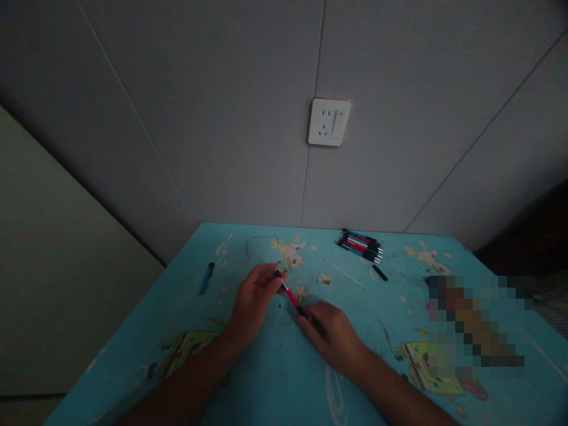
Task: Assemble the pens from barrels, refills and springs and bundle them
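Note:
A red and black pen (291, 295) slants between my two hands above the blue table. My left hand (257, 296) pinches its upper end, where a black tip shows by the thumb. Around its lower black part are closed the fingers of my right hand (331, 331). To the right of the hands lies a thin white stick, like a pen refill (348, 276). Near that rests a short black piece (380, 273), perhaps a grip or cap. Further back is a bundle of several pens (359, 245) in black, red and blue.
The tabletop (275, 378) has a light blue cover with cartoon prints. On the left lies a blue piece with a dark end (206, 278). A pixelated patch (477, 325) hides something at right. The wall behind has a white socket (329, 122).

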The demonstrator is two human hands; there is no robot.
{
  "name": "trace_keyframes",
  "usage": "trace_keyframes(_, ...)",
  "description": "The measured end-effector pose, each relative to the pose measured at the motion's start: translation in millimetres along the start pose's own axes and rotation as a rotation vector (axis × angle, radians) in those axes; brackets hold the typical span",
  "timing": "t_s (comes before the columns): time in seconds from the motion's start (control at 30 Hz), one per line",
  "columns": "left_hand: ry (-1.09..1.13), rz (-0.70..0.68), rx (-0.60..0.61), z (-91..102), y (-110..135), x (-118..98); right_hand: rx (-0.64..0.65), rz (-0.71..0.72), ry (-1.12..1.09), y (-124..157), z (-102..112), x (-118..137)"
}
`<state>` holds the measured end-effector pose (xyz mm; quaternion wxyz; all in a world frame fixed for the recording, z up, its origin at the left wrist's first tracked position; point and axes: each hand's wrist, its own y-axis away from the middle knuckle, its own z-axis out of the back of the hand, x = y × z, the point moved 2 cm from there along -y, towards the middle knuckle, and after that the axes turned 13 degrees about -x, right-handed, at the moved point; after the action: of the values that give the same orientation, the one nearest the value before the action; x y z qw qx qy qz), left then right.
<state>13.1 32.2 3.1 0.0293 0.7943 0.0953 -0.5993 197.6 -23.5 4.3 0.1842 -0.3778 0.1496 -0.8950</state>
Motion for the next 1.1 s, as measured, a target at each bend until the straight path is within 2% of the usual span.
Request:
trace_keyframes(0.2, -0.044, -0.052, -0.012, 2.5, -3, -2, 0.036, 0.019, -0.007, 0, 3, 1)
trace_keyframes(0.27, -0.012, -0.045, -0.044, 3.1, -5, -3, -0.038, 0.001, 0.011, -4, 9, -7)
trace_keyframes(0.37, 0.043, -0.049, -0.094, 4.7, -9, -4, -0.222, -0.061, 0.125, -11, 26, -29)
trace_keyframes(0.43, 0.053, -0.068, -0.131, 7.0, -11, -4, -0.277, -0.077, 0.228, -16, 35, -45)
trace_keyframes(0.57, 0.078, -0.119, -0.189, 11.0, -14, -4, -0.235, -0.08, 0.341, -21, 38, -65)
trace_keyframes(0.83, 0.228, -0.075, -0.19, 9.3, -14, -5, -0.192, -0.131, 0.395, -20, 31, -69)
trace_keyframes(0.97, 0.301, -0.05, -0.179, 9.0, -15, -1, -0.255, -0.194, 0.275, -21, 39, -66)
trace_keyframes(1.1, 0.325, -0.047, -0.149, 8.5, -14, 0, -0.329, -0.291, -0.134, -18, 40, -46)
